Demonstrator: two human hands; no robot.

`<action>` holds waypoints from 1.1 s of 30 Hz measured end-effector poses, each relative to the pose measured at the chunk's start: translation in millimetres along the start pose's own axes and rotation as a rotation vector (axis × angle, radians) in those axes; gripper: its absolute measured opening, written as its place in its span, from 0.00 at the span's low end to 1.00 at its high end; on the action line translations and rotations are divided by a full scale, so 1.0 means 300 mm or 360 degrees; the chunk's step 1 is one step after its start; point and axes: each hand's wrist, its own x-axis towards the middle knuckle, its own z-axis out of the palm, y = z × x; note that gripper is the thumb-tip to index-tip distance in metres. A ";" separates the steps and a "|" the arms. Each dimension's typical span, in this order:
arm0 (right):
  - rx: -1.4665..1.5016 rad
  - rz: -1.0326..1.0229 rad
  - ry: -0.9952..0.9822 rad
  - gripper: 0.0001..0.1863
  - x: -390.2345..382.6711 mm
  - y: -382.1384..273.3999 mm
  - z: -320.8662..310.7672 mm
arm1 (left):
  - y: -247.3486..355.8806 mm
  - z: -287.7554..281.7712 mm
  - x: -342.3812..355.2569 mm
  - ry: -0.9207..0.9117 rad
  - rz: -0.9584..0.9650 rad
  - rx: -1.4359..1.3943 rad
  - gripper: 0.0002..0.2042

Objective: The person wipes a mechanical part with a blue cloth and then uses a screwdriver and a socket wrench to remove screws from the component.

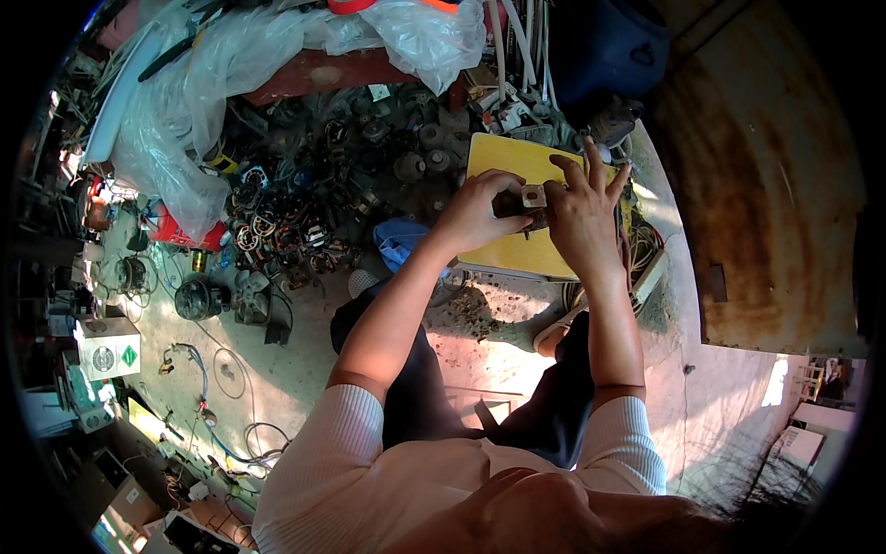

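Note:
A small part with a pale square face and a hole in its middle [533,196] is held up between my two hands, above a yellow flat-topped surface [503,157]. My left hand [475,212] curls round its left side, thumb below and fingers above. From the right, my right hand [583,208] pinches the part with thumb and forefinger, the thumb mostly hidden. The other right fingers spread up and outward. A darker bit shows under the square face, too small to make out. Both hands are over the yellow surface.
Beyond the left hand lies a heap of dark motor parts and wire coils [277,217]. Clear plastic sheeting [208,102] drapes over the far left. A blue drum [604,51] and a rusty metal panel [766,185] stand right. Cables [198,379] cross the floor.

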 end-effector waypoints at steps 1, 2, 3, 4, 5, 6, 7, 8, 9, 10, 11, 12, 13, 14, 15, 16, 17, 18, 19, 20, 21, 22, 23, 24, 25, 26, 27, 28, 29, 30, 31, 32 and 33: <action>0.0001 -0.0013 0.0015 0.04 -0.001 0.001 0.002 | -0.001 0.000 -0.001 0.0008 0.0006 0.0014 0.25; 0.0002 -0.0027 0.0030 0.05 -0.001 0.001 0.004 | -0.003 0.004 -0.002 0.0053 0.0051 -0.0013 0.23; 0.0022 -0.0009 0.0014 0.05 -0.001 -0.003 0.001 | -0.006 0.008 -0.004 0.0099 0.0094 -0.0038 0.21; 0.0043 0.0008 -0.0001 0.05 0.000 -0.010 -0.006 | -0.009 0.010 -0.006 0.0146 0.0137 -0.0064 0.19; 0.0064 0.0024 -0.0016 0.05 0.001 -0.015 -0.008 | -0.014 0.009 -0.007 0.0142 0.0133 -0.0066 0.19; 0.0049 0.0028 -0.0015 0.05 0.000 -0.010 -0.004 | -0.011 0.011 -0.004 0.0134 0.0136 -0.0075 0.19; 0.0034 0.0032 -0.0013 0.05 -0.002 -0.004 0.005 | -0.009 0.012 -0.001 0.0126 0.0138 -0.0083 0.19; 0.0019 0.0035 -0.0012 0.05 -0.004 0.001 0.009 | -0.006 0.013 0.001 0.0111 0.0130 -0.0075 0.19; 0.0027 0.0022 -0.0008 0.05 -0.004 0.002 0.010 | 0.002 0.007 0.001 0.0099 0.0119 -0.0062 0.19; 0.0035 0.0010 -0.0004 0.06 -0.005 0.002 0.010 | 0.006 0.005 0.001 0.0086 0.0108 -0.0050 0.19; 0.0042 -0.0002 0.0000 0.06 -0.006 0.003 0.010 | 0.004 0.007 0.001 0.0112 0.0130 -0.0039 0.19; 0.0053 0.0003 -0.0015 0.06 -0.005 -0.001 0.007 | -0.001 0.010 0.000 0.0139 0.0151 -0.0027 0.19; 0.0065 0.0008 -0.0029 0.07 -0.003 -0.006 -0.001 | -0.005 0.012 -0.002 0.0165 0.0171 -0.0016 0.19; 0.0076 0.0013 -0.0044 0.09 -0.001 -0.011 -0.008 | -0.010 0.013 -0.003 0.0158 0.0166 -0.0021 0.19; 0.0095 0.0037 -0.0060 0.09 -0.001 -0.015 -0.013 | -0.013 0.012 -0.001 0.0151 0.0160 -0.0027 0.19; 0.0115 0.0061 -0.0076 0.09 -0.001 -0.020 -0.016 | -0.016 0.012 -0.001 0.0144 0.0155 -0.0033 0.19; 0.0135 0.0084 -0.0092 0.09 0.000 -0.022 -0.017 | -0.018 0.011 -0.002 0.0137 0.0151 -0.0039 0.19; 0.0096 0.0075 -0.0082 0.08 -0.002 -0.015 -0.010 | -0.012 0.010 -0.001 0.0127 0.0155 -0.0047 0.19; 0.0058 0.0066 -0.0073 0.07 -0.006 -0.002 0.006 | -0.008 0.010 0.001 0.0118 0.0159 -0.0055 0.19; 0.0020 0.0057 -0.0063 0.06 -0.008 0.005 0.013 | -0.005 0.012 0.002 0.0117 0.0160 -0.0058 0.19; 0.0055 0.0036 -0.0040 0.06 -0.008 0.005 0.014 | -0.007 0.011 0.001 0.0119 0.0155 -0.0056 0.19; 0.0090 0.0015 -0.0016 0.05 -0.007 0.005 0.014 | -0.009 0.011 0.000 0.0120 0.0150 -0.0054 0.19; 0.0124 -0.0005 0.0008 0.05 -0.007 0.005 0.014 | -0.011 0.012 -0.001 0.0135 0.0161 -0.0045 0.18; 0.0120 -0.0004 0.0014 0.05 -0.007 0.004 0.014 | -0.010 0.012 -0.001 0.0147 0.0172 -0.0037 0.18; 0.0115 -0.0004 0.0020 0.05 -0.007 0.004 0.015 | -0.010 0.012 -0.001 0.0159 0.0185 -0.0029 0.18; 0.0110 -0.0003 0.0026 0.05 -0.006 0.003 0.015 | -0.009 0.011 -0.002 0.0142 0.0159 -0.0047 0.18; 0.0120 0.0021 0.0014 0.05 -0.007 0.002 0.013 | 0.000 0.007 -0.001 0.0125 0.0134 -0.0066 0.18; 0.0129 0.0044 0.0003 0.06 -0.008 0.000 0.012 | 0.005 0.005 -0.001 0.0108 0.0109 -0.0085 0.18; 0.0137 0.0068 -0.0009 0.06 -0.009 0.000 0.010 | 0.005 0.006 0.000 0.0109 0.0124 -0.0088 0.18; 0.0118 0.0074 -0.0045 0.07 -0.008 -0.001 0.008 | 0.004 0.006 -0.001 0.0113 0.0136 -0.0089 0.18; 0.0098 0.0079 -0.0081 0.08 -0.007 -0.001 0.006 | 0.004 0.005 -0.001 0.0118 0.0149 -0.0091 0.18; 0.0078 0.0085 -0.0117 0.10 -0.006 -0.001 0.005 | 0.003 0.005 -0.002 0.0119 0.0156 -0.0080 0.18; 0.0082 0.0061 -0.0083 0.08 -0.006 0.000 0.008 | 0.002 0.005 -0.002 0.0118 0.0165 -0.0070 0.17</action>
